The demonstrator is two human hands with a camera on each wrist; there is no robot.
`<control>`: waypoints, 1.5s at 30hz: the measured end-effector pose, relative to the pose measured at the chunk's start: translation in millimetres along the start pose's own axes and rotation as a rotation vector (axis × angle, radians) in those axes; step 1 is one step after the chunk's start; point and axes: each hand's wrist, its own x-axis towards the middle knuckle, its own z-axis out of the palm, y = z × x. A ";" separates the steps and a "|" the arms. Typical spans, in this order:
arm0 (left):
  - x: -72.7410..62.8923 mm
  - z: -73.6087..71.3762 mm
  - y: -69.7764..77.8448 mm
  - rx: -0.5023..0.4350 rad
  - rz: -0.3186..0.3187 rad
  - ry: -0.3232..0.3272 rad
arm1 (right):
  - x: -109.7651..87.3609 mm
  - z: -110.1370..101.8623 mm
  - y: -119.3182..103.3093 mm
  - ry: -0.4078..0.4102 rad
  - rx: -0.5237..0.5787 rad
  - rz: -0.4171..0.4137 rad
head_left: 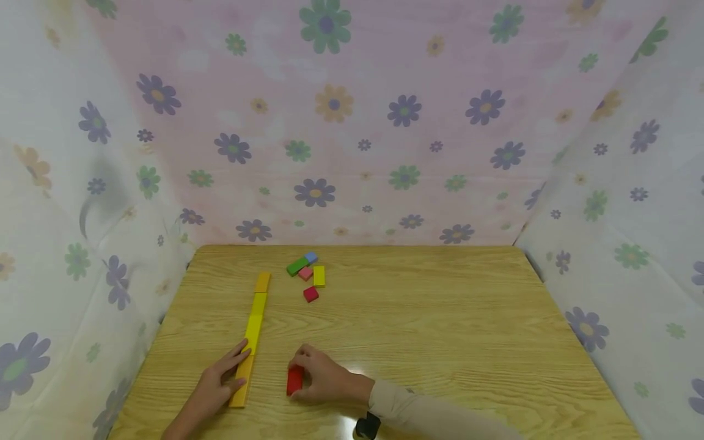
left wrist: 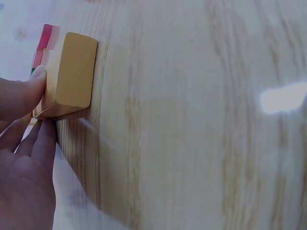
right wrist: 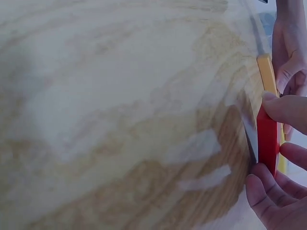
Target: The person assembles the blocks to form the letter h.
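Note:
In the head view my left hand [head_left: 211, 385] rests on the near part of a straight row of wooden blocks. Its fingertips lie over a yellow block [head_left: 255, 327], its thumb over the near orange block [head_left: 239, 394]. The left wrist view shows that orange block [left wrist: 76, 72] end-on, thumb on its top, fingers along one side. To the right of the row, my right hand [head_left: 327, 379] holds a red block [head_left: 294, 380] between thumb and fingers. The right wrist view shows the red block [right wrist: 267, 139] pinched from both ends. Whether it touches the table I cannot tell.
Another orange block [head_left: 263, 282] forms the row's far end. Right of it lie loose blocks: green [head_left: 297, 266], blue [head_left: 311, 257], pink [head_left: 305, 273], yellow [head_left: 319, 276] and dark red [head_left: 310, 294]. A black object [head_left: 367, 425] sits by the right wrist. Flowered cloth [head_left: 363, 146] encloses the table.

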 end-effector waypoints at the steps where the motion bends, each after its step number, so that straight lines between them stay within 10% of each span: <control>1: 0.0 0.1 -0.2 0.004 0.001 0.001 | -1.1 0.7 -0.3 0.003 0.000 0.000; 25: 0.9 1.4 -4.9 0.009 0.050 0.017 | -17.0 12.7 -5.4 0.038 -0.008 0.004; 45: 0.2 4.2 -2.5 0.004 -0.049 0.025 | -17.4 7.3 -5.8 0.005 -0.004 0.051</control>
